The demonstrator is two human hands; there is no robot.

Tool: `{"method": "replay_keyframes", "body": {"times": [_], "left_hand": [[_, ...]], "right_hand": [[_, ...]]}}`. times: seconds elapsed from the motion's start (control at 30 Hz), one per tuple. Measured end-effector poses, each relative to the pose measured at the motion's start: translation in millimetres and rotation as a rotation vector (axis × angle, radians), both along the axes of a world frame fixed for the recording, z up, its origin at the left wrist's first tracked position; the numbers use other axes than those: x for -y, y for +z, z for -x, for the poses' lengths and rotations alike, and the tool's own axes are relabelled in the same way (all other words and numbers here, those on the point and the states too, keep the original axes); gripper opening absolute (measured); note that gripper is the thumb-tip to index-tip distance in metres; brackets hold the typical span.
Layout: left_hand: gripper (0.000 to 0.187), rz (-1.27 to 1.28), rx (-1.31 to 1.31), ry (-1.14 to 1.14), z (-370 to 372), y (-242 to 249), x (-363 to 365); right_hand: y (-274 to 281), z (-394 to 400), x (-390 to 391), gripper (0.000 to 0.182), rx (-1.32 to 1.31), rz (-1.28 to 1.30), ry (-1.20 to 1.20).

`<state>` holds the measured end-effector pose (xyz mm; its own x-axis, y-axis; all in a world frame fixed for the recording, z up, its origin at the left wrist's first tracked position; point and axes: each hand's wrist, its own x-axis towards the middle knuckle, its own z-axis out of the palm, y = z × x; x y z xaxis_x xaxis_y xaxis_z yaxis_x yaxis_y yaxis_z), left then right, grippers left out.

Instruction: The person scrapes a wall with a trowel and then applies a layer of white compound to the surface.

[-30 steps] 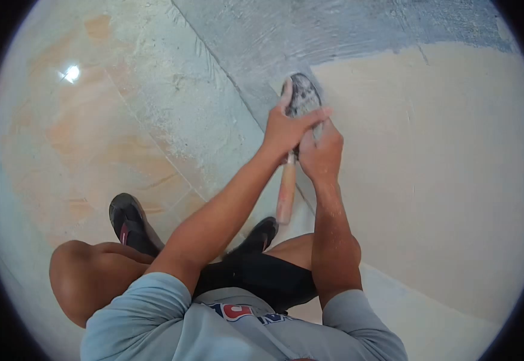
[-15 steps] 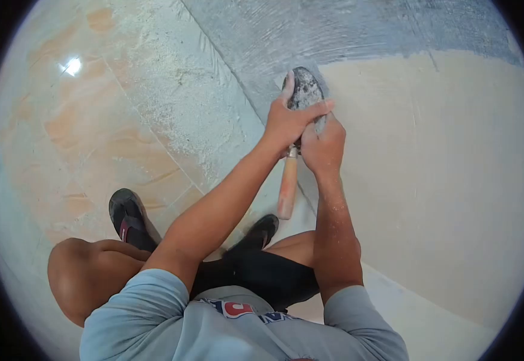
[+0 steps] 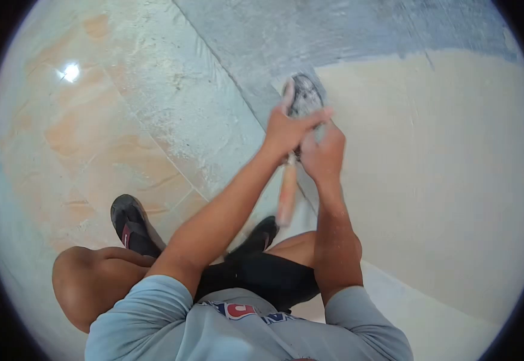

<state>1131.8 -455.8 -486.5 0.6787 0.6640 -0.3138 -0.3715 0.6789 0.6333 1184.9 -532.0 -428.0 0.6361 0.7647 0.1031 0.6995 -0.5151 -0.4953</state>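
A round-nosed trowel (image 3: 307, 96) is tilted against the wall, its dark oval blade smeared with whitish paste and its wooden handle pointing back toward me. My left hand (image 3: 286, 129) is closed over the blade, one finger along its left edge and the thumb across its right side. Lower down, my right hand (image 3: 324, 153) is closed round the blade's right edge near the neck, its fingers partly hidden. Beyond the tip, a small grey squarish patch borders the cream coat. Both hands and the trowel are slightly blurred.
Smooth cream coating (image 3: 430, 156) covers the right side of the wall, with rough grey plaster (image 3: 358, 30) along the top. A dusty whitish strip (image 3: 177, 90) runs along the wall's foot. Orange-veined floor tiles (image 3: 105, 144) lie left, near my dark shoes (image 3: 131, 219).
Both hands and the trowel have shifted slightly down toward me, and the handle is more blurred. My grip on the blade looks the same.
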Motion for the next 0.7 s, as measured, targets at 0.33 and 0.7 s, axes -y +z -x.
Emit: {"method": "replay_keyframes", "body": {"times": [0.33, 0.7], "left_hand": [[0.109, 0.113, 0.139, -0.075, 3.8, 7.9, -10.3], [0.105, -0.044, 0.017, -0.01, -4.1, 9.0, 0.4]], "right_hand": [[-1.7, -0.2, -8.8, 0.023, 0.016, 0.027, -0.027], [9.4, 2.8, 1.0, 0.023, 0.013, -0.031, -0.032]]}}
